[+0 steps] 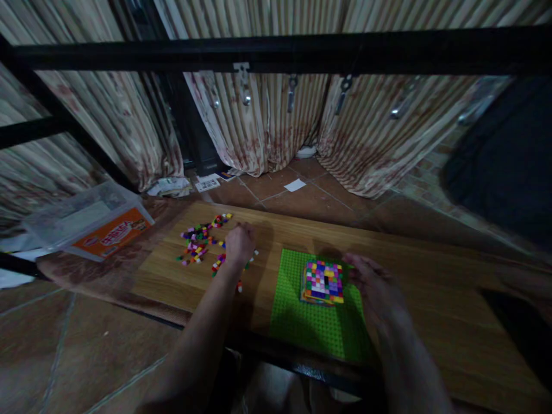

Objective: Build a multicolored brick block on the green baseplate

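Observation:
A block of small multicoloured building bricks [319,282] stands stacked on a green studded baseplate [308,333]. Right beside its right side, over the baseplate's edge, my right hand [374,284] hovers with fingers stretched and slightly apart, nothing visible in it. Farther left, my left hand [240,244] is down among the loose bricks [196,247], its fingers curled together. Whatever those fingers pinch is hidden from view. Some loose bricks lie around and partly behind this hand.
The wooden bench top [414,282] carries everything, with a dark flat object [517,322] at its right. A clear plastic box with an orange label [114,233] sits at the left. Black metal bars [276,54] with hanging hooks cross in front of striped curtains [259,121].

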